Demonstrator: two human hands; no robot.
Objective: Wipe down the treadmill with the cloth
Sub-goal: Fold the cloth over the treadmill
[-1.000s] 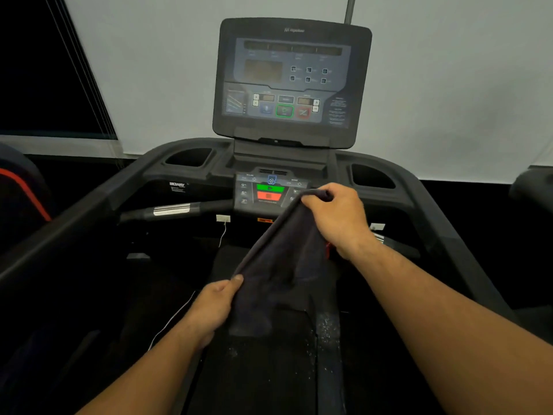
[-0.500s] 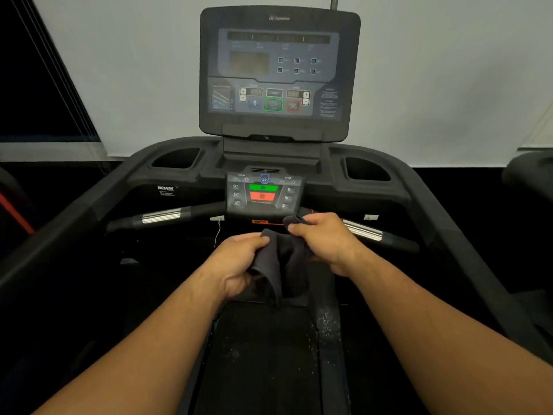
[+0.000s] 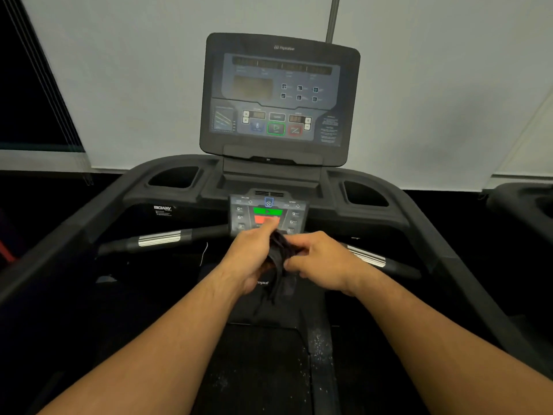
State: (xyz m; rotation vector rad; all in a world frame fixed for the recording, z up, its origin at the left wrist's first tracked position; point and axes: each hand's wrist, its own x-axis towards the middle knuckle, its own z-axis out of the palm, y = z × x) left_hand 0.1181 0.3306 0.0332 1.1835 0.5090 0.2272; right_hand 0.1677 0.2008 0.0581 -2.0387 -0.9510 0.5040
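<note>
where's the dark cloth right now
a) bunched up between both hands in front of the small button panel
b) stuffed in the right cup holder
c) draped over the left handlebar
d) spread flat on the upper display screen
a: the cloth is gathered into a bunch, gripped by the left hand and the right hand, just below the small button panel.

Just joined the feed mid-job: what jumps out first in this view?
Both hands meet at centre, the left hand and right hand bunching a dark cloth just below the keypad with its green and red buttons. Above stands the unlit console. White specks dot the deck below.
</note>
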